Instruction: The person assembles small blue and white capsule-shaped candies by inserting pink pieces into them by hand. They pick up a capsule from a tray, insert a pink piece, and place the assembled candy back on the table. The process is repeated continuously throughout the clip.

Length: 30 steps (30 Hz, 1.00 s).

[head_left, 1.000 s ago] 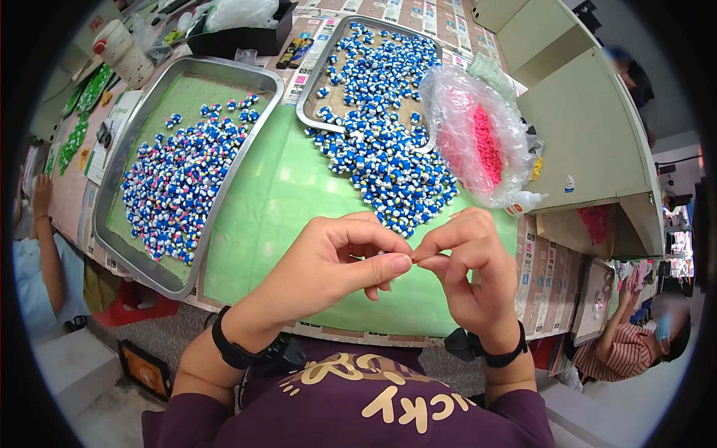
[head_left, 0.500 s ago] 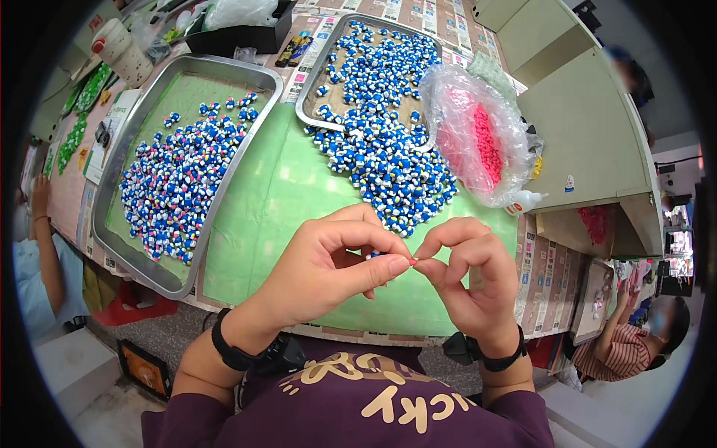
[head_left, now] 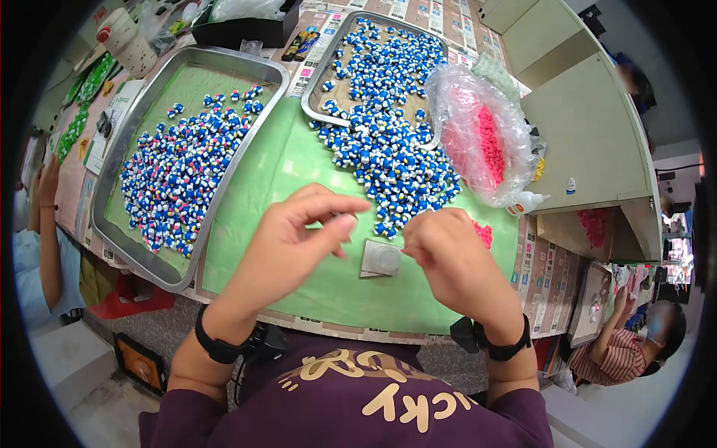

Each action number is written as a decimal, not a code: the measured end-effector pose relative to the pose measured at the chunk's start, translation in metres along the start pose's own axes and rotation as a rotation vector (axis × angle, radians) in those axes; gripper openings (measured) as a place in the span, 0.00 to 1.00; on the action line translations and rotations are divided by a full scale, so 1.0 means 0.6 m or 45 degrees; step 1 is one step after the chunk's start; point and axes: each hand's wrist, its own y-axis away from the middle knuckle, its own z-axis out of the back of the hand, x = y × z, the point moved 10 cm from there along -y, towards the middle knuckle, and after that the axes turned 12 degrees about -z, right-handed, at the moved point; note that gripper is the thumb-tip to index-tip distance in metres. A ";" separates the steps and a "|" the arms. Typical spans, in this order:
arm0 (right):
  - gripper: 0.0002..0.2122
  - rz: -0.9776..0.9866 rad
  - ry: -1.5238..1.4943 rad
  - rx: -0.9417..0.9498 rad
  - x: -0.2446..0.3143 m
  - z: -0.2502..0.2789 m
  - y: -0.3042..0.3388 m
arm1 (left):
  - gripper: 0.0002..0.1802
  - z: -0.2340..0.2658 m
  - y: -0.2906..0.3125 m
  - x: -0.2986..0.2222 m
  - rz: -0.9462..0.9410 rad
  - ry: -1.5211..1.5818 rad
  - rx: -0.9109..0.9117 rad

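My left hand point(head_left: 299, 243) hovers over the green mat, its fingers curled and the thumb bent in under the index finger. A dark speck shows by its thumb tip, too small to name. My right hand point(head_left: 455, 261) is closed and points down, its fingertips hidden behind the knuckles. Between the hands lies a small pale square block point(head_left: 381, 258) with a round top. Just beyond it spreads a heap of small blue-and-white figures point(head_left: 407, 179). Small pink pieces point(head_left: 484, 234) lie partly behind my right hand.
A metal tray point(head_left: 278, 82) at left holds figures with pink bits. Another tray point(head_left: 308, 97) at the back holds more figures. A clear plastic bag point(head_left: 452, 112) of pink pieces and a white bottle point(head_left: 529, 201) stand at right, beside a cabinet point(head_left: 582, 142). Other people sit on both sides.
My hands, which met fingertip to fingertip at a tiny pink piece, are now apart. The left has moved left and away from me. The pale block and small pink pile have come into view.
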 end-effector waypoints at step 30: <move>0.13 -0.170 -0.639 -0.399 0.023 0.061 -0.022 | 0.13 -0.023 0.000 -0.027 -0.122 0.393 -0.159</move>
